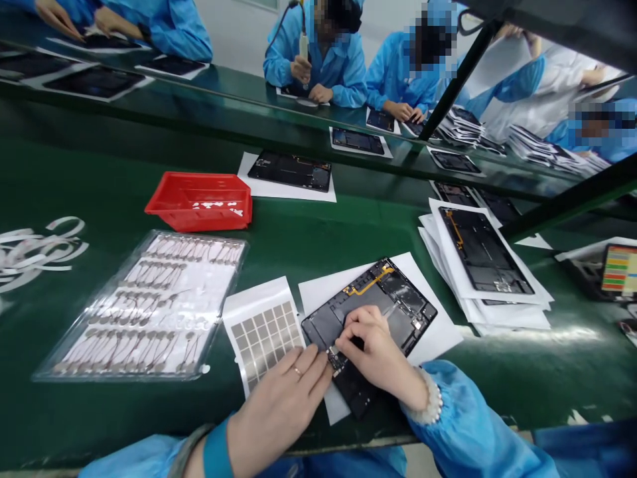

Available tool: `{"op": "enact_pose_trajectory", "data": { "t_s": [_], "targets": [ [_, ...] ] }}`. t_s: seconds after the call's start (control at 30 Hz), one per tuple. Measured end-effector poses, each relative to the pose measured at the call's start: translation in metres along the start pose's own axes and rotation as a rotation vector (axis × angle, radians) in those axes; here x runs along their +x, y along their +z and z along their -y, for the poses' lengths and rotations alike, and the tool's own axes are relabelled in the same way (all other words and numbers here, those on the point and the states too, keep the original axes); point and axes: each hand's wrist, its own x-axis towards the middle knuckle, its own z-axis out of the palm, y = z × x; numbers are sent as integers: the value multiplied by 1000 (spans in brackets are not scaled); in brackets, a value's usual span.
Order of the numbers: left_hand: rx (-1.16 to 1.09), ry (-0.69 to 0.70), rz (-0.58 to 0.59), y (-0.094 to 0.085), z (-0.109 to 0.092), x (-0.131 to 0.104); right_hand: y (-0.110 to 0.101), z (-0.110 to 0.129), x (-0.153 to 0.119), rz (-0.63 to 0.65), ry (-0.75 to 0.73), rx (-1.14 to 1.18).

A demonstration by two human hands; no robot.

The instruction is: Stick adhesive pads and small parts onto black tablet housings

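An opened black tablet housing (371, 302) with an orange flex cable (371, 281) lies at a slant on white paper (438, 335) in front of me. My right hand (371, 345) is closed in a pinch over a small circuit board (337, 360) at the housing's lower left; what sits between its fingertips is too small to name. My left hand (286, 405) lies flat with fingers stretched out, its fingertips at the housing's left edge. Partly under that hand is a sheet of grey square stickers (266, 335).
A clear tray (144, 305) of small round parts with wires lies at the left, below a red bin (199, 199). Paper strips (42, 249) are at far left. Stacked housings on paper (488, 252) stand at right, near a slanted dark post (567, 199). Co-workers (318, 60) sit across.
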Motion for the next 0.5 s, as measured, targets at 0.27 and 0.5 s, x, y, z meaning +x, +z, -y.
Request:
{"op": "enact_pose_trajectory", "data": {
  "t_s": [0.27,0.5],
  "targets": [
    [13,-6,13,0,1,-2,2,2,1,26,25,-33],
    [50,24,45,3,2,-4,3,3,-1,12,31,-23]
  ]
}}
